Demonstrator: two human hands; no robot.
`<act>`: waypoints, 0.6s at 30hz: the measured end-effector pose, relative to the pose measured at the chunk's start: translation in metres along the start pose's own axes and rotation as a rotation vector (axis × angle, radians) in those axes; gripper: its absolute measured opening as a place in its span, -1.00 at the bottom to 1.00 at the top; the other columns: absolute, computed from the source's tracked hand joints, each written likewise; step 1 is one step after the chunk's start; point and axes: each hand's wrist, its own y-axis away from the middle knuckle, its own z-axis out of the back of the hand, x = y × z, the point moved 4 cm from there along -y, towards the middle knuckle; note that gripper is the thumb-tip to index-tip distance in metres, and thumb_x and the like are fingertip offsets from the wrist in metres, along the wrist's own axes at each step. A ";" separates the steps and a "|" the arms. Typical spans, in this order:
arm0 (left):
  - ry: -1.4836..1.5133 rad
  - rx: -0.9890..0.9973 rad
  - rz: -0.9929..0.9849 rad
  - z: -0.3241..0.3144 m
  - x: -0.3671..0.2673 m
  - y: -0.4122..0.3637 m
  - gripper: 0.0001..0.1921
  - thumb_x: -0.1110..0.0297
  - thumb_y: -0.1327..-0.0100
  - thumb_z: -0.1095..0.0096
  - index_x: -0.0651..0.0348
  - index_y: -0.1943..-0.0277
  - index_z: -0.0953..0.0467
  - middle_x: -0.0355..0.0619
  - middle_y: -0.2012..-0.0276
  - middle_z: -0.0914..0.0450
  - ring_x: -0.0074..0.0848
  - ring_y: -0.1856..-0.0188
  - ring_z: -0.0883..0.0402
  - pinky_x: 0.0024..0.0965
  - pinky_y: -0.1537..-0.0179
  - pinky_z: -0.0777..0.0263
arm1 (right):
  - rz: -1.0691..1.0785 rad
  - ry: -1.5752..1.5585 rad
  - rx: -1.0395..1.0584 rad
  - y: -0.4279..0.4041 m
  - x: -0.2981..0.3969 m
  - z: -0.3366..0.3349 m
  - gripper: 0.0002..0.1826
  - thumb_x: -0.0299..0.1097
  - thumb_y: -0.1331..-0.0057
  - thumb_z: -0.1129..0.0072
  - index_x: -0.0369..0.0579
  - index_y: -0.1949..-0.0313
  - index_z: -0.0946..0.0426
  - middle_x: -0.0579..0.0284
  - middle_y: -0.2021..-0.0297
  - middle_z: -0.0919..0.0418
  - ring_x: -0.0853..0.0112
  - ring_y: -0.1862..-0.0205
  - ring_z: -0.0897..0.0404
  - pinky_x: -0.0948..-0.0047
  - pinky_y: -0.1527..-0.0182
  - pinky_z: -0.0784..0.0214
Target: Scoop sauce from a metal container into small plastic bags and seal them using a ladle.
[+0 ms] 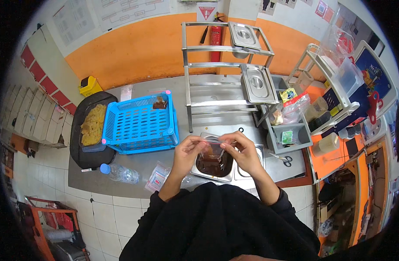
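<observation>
Between my two hands is a small clear zip-seal plastic bag (212, 150) with a red strip along its top. My left hand (188, 154) pinches the left end of that strip, and my right hand (241, 150) pinches the right end. Beneath the bag stands a steel food pan (215, 176) with dark brown liquid inside; whether the bag itself holds anything is hard to tell. A second steel pan or lid (248, 174) sits just right of it, partly covered by my right forearm. Near my left wrist lies a printed plastic packet (156, 177).
Left on the steel table are a blue plastic basket (137, 122) holding a small brown packet (160, 103), a tub of yellow food (93, 125) and a water bottle (119, 173). A steel rack (215, 104) stands behind. Scissors (282, 159) and a grey divided bin (289, 143) are at right.
</observation>
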 end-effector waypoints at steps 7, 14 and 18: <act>0.032 -0.070 0.014 -0.005 -0.002 0.005 -0.87 0.46 -0.28 -0.15 0.33 0.17 -0.48 -0.12 0.27 -0.57 -0.59 0.23 -0.58 -0.54 0.18 -0.48 | -0.134 -0.227 -0.005 0.002 -0.005 0.004 -0.89 -0.49 -0.16 -0.24 -0.16 0.29 -0.58 0.27 0.44 -0.45 0.56 0.41 -0.43 0.62 0.30 -0.30; -0.156 -0.045 -0.058 -0.014 -0.016 0.007 -0.91 0.48 -0.23 -0.20 0.27 0.23 -0.52 -0.19 0.28 -0.54 -0.61 0.23 -0.55 -0.54 0.21 -0.48 | -0.004 -0.042 -0.038 0.005 -0.016 -0.001 -0.88 -0.49 -0.07 -0.26 -0.20 0.38 -0.54 0.24 0.46 -0.45 0.54 0.42 -0.45 0.58 0.33 -0.30; -0.353 -0.018 -0.138 -0.018 -0.025 0.008 -0.90 0.54 -0.17 -0.24 0.31 0.24 -0.53 -0.14 0.28 -0.54 -0.56 0.23 -0.58 -0.48 0.18 -0.52 | -0.034 -0.083 0.001 -0.001 -0.008 -0.014 -0.89 -0.49 -0.06 -0.26 -0.21 0.41 -0.52 0.22 0.44 -0.47 0.53 0.38 -0.48 0.58 0.30 -0.31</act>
